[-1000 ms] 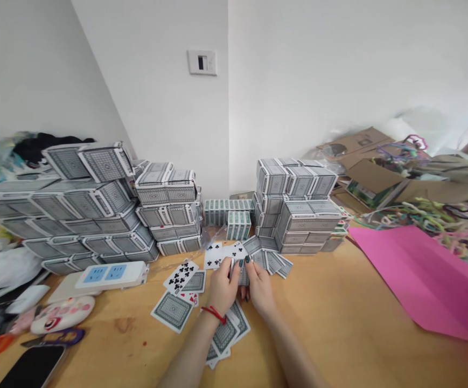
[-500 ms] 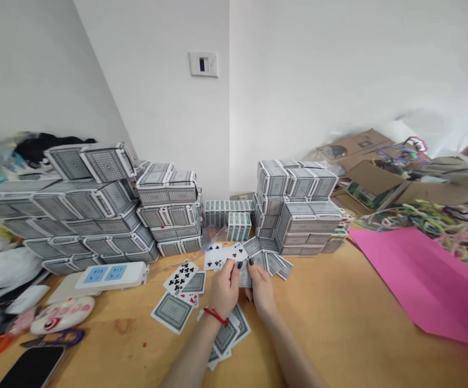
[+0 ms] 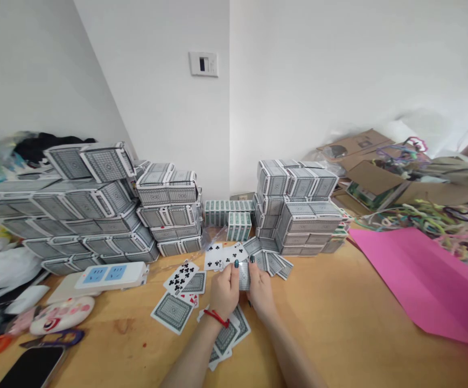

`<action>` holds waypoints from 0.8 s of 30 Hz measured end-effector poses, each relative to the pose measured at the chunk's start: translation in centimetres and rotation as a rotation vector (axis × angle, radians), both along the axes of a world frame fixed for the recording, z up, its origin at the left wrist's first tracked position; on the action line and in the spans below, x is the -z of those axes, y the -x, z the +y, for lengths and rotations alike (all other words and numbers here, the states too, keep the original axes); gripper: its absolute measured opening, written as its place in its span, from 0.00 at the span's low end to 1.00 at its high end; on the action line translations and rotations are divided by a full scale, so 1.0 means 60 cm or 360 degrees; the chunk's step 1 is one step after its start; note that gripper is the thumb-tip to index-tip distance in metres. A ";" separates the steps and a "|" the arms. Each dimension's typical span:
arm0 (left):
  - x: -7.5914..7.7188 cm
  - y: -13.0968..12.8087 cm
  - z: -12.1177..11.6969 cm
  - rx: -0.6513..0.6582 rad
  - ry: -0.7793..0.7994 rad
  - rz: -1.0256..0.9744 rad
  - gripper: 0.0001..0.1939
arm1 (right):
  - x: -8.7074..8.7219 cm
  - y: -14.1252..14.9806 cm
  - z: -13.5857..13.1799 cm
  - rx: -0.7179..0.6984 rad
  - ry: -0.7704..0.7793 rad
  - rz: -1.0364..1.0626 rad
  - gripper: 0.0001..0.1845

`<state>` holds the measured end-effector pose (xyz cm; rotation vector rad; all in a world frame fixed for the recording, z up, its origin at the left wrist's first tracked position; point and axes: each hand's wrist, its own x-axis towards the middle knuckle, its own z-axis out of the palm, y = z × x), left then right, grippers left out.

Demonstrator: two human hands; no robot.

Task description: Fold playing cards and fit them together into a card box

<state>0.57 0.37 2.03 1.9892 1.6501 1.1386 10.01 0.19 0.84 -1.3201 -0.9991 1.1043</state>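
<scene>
Between my two hands a playing card [image 3: 244, 276] is held, its grey patterned back facing me. My left hand [image 3: 224, 285] grips its left edge, thumb on top, with a red cord round the wrist. My right hand [image 3: 261, 291] pinches the right edge the same way; most of its fingers are hidden underneath. Below my left wrist lie loose cards [image 3: 226, 337], back up. Further left are a ten of clubs [image 3: 182, 276] and a face-down card [image 3: 173, 311]. Just beyond my hands, face-up club cards [image 3: 213, 256] and folded cards [image 3: 272, 258] rest on the table.
Stacked blocks of folded cards rise at left [image 3: 108, 205], centre left [image 3: 169, 210] and right [image 3: 306, 215]. Green-patterned boxes [image 3: 239, 225] stand by the wall. A power strip [image 3: 112, 275], phone [image 3: 34, 367] and utility knife [image 3: 56, 338] lie left; pink paper [image 3: 423, 285] lies right.
The card between my hands has tilted, so its back now shows more and catches light. My thumbs and fingers have shifted slightly on it. Everything else stays put.
</scene>
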 end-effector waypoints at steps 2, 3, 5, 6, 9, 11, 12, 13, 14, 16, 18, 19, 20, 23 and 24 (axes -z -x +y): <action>0.005 -0.001 0.002 -0.0006 0.0009 -0.0035 0.16 | -0.002 -0.001 0.001 0.0056 -0.0016 -0.0108 0.24; 0.007 -0.001 0.003 -0.0005 0.0019 -0.0055 0.17 | -0.004 -0.002 0.001 0.0086 -0.0033 -0.0156 0.25; 0.010 -0.003 0.004 -0.0015 0.0035 -0.0089 0.18 | -0.008 -0.002 0.002 0.0123 -0.0066 -0.0232 0.25; 0.010 -0.003 0.004 -0.0021 0.0041 -0.0100 0.18 | -0.009 -0.002 0.002 0.0130 -0.0079 -0.0258 0.25; 0.009 -0.005 0.005 -0.0042 0.0056 -0.0117 0.19 | -0.012 0.000 0.002 0.0130 -0.0084 -0.0283 0.25; 0.006 -0.005 0.005 -0.0047 0.0072 -0.0126 0.19 | -0.012 0.001 0.002 0.0128 -0.0076 -0.0256 0.25; 0.005 -0.005 0.005 -0.0044 0.0081 -0.0135 0.19 | -0.011 0.002 0.002 0.0130 -0.0071 -0.0231 0.25; 0.005 -0.005 0.005 -0.0033 0.0087 -0.0147 0.19 | -0.011 0.002 0.003 0.0132 -0.0066 -0.0198 0.25; 0.004 -0.005 0.005 -0.0023 0.0089 -0.0166 0.19 | -0.010 0.002 0.003 0.0133 -0.0059 -0.0157 0.24; 0.005 -0.006 0.006 -0.0002 0.0097 -0.0229 0.20 | -0.010 0.001 0.004 0.0116 -0.0026 -0.0052 0.25; 0.008 -0.009 0.007 0.0024 0.0141 -0.0344 0.21 | -0.010 -0.001 0.004 0.0068 0.0033 0.0100 0.25; 0.009 -0.010 0.007 0.0050 0.0196 -0.0426 0.22 | -0.011 -0.002 0.004 0.0037 0.0074 0.0189 0.25; 0.011 -0.012 0.008 0.0088 0.0274 -0.0519 0.23 | -0.012 -0.003 0.004 0.0007 0.0118 0.0273 0.26; 0.015 -0.013 0.010 0.0182 0.0464 -0.0742 0.23 | -0.013 -0.004 0.003 -0.0067 0.0196 0.0403 0.28; 0.016 -0.013 0.011 0.0184 0.0471 -0.0770 0.23 | -0.013 -0.004 0.003 -0.0083 0.0192 0.0396 0.28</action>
